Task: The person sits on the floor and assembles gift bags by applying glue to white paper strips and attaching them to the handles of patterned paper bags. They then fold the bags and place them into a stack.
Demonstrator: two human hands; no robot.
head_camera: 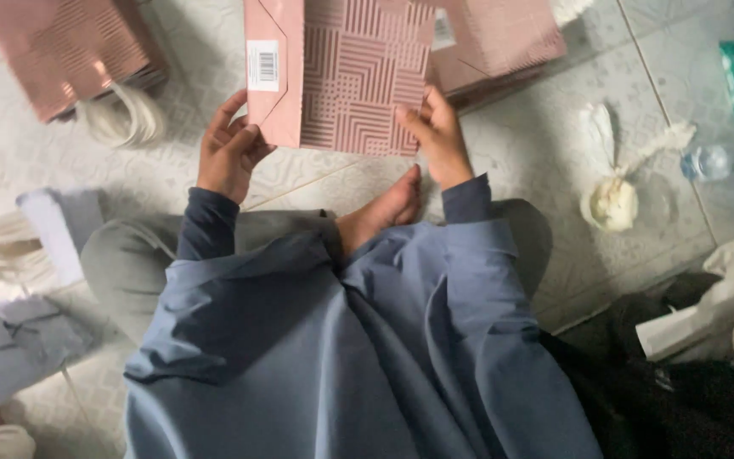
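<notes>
- Person sitting on the tiled floor [554, 255], one bare foot [384, 208] showing between the knees.
- Left hand [229, 153] and right hand [439, 136] reaching forward, wrists raised, fingers closing on the lower corners of a flat pink paper bag [341, 72]; it is hanging above the floor.
- Bag appearing folded, no handle yet visible.
- Cord bundle [125, 115] lying beside finished-looking pink bags [65, 47] toward the floor's far left.

Pale tiled floor [503, 161] with a faint woven pattern and thin grout lines fills the view, lit by soft, even daylight. A stack of pink bags [70, 51] lies upper left, a knotted white plastic bag [612, 200] to the right, a clear bottle [715, 161] near the edge.
</notes>
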